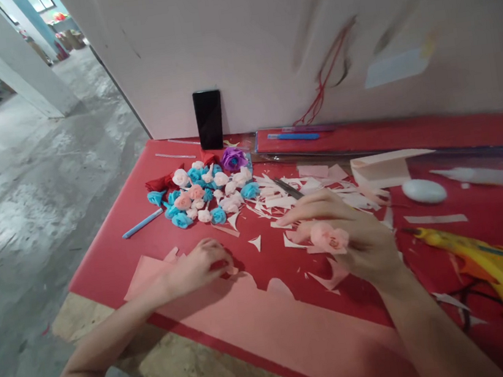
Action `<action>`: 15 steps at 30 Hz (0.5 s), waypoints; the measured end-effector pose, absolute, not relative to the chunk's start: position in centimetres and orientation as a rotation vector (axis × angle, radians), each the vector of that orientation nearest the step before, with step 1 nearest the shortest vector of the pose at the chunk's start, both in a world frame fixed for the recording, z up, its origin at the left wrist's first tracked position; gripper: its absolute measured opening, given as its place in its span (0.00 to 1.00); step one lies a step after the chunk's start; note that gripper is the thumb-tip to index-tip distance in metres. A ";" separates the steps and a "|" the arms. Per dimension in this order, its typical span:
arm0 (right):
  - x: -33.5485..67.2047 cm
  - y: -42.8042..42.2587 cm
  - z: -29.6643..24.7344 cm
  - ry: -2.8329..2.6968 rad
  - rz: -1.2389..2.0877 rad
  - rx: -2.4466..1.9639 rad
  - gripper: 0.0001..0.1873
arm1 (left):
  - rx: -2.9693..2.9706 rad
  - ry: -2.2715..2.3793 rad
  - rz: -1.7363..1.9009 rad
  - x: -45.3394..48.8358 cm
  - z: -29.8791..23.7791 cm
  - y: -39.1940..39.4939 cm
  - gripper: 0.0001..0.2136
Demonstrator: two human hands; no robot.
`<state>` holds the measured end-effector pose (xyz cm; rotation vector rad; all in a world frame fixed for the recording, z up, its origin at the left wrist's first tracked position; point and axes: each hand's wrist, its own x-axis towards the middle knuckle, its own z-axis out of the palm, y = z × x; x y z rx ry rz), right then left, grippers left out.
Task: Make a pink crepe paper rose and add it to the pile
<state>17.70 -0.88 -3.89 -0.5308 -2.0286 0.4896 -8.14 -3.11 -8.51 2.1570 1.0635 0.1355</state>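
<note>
the work surface (111, 250) is red and backed by an upright pale panel (236, 42). the right hand (363, 237) is above the surface, its fingers clamped on a pink paper flower (330, 238). the left hand (200, 264) is at the near side, at the edge of a pink paper sheet (269, 322); its fingers are curled, and whether they grip the paper cannot be told.

item positions:
- a cluster of paper flowers (196, 192), pink, white, blue and purple: beyond the left hand.
- a black phone (210, 120): upright against the panel.
- a blue pen (142, 223): left of the cluster.
- paper scraps (276, 201): right of the cluster.
- a yellow glue gun (484, 263): right of the right hand.

room: a grey floor (11, 232) lies to the left, with a pale pillar (3, 60) beyond.
</note>
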 end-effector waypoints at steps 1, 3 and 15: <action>17.7 -0.9 -3.9 -2.023 0.495 -0.533 0.13 | 2.148 1.074 0.147 -8.6 -8.3 -2.9 0.09; 17.8 -1.0 -3.9 -2.019 0.510 -0.539 0.13 | 2.127 1.085 0.161 -9.5 -8.2 -2.3 0.09; 17.5 -1.4 -3.6 -2.025 0.554 -0.554 0.11 | 2.060 1.079 0.185 -11.2 -9.8 -2.4 0.09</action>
